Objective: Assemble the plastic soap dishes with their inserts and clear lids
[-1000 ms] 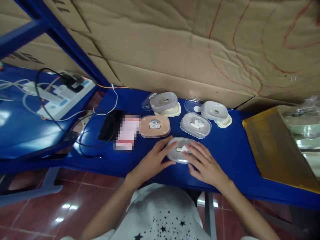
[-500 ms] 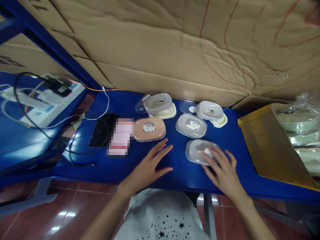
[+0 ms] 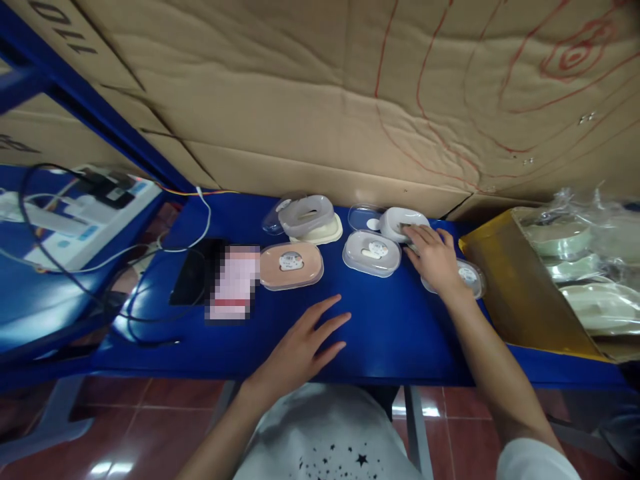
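My left hand (image 3: 303, 343) hovers over the front of the blue table, fingers apart, holding nothing. Further back, my right hand (image 3: 434, 257) closes its fingertips on the near rim of an uncovered light grey oval container (image 3: 395, 223), partly hiding it. Behind that wrist lies a second grey oval container (image 3: 473, 275) under a clear lid with a round label. A third lidded grey container (image 3: 373, 253) rests left of my right hand. Beside the container being gripped lies a loose clear lid (image 3: 360, 217).
At left are a peach lidded container (image 3: 291, 265), a phone with a blurred screen (image 3: 233, 280), and a power strip (image 3: 75, 233) with cables. An uncovered grey container (image 3: 306, 215) sits on a cream piece (image 3: 320, 230). A carton (image 3: 530, 287) of wrapped pale green items stands right.
The near grey lidded container has shifted right toward the carton, and my right hand has left it, reaching back to the uncovered container. My left hand stays nearly where it was.
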A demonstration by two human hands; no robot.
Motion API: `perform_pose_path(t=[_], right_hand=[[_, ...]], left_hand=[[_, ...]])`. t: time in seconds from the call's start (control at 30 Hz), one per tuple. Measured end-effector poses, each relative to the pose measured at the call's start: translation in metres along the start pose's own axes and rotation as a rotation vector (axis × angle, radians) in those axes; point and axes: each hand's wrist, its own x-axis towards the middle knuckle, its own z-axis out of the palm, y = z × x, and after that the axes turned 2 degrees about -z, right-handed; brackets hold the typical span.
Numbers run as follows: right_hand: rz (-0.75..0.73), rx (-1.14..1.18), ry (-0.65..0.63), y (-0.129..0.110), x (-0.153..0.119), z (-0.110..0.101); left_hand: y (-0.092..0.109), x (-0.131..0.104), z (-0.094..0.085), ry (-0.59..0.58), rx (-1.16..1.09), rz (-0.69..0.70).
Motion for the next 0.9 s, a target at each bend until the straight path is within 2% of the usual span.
perform_pose_path(t=[0.07,0.13,0.23,0.3,0.37,0.43,0.47,0.53,0.63,0.73,0.83,0.9], right_hand=[[-0.004,0.007,0.016,0.002,0.009,0.000],[0.026,0.008,0.077,-0.010,0.001,-0.013],[-0.025,0.085,0.151,-0.056,-0.040,-0.044],[-0.173,0.178,0.066,-0.096,-0.071,-0.060],[-0.266,0.234,-0.046,-0.127,-0.094,-0.067],[-0.350,0.284,-0.119,-0.138,-0.101,-0.067],[-0.372,0.309,-0.125,-0.134,-0.098,-0.065],[-0.313,0.302,-0.074,-0.107,-0.082,-0.060],[-0.013,0.103,0.018,-0.045,-0.044,-0.043],[0.073,0.020,0.024,0.007,-0.010,-0.017],[0.083,0.009,-0.006,0.029,0.008,0.000],[0.096,0.008,0.002,0.029,0.007,-0.005]], left_hand=[[-0.002,-0.004,-0.001,0.031,0.010,0.004],[-0.002,-0.007,-0.003,0.068,0.011,0.010],[-0.001,-0.008,-0.003,0.146,-0.019,0.011],[0.001,-0.006,-0.003,0.215,-0.038,0.031],[0.003,-0.003,-0.002,0.220,-0.007,0.074],[0.002,0.000,-0.001,0.167,0.048,0.125],[0.001,0.001,-0.001,0.145,0.065,0.138],[-0.003,0.000,-0.001,0.155,0.061,0.142],[-0.007,-0.007,-0.004,0.230,0.011,0.091],[-0.008,-0.015,-0.007,0.301,-0.022,0.024],[-0.007,-0.018,-0.008,0.348,-0.034,-0.047],[-0.007,-0.018,-0.008,0.376,-0.038,-0.076]])
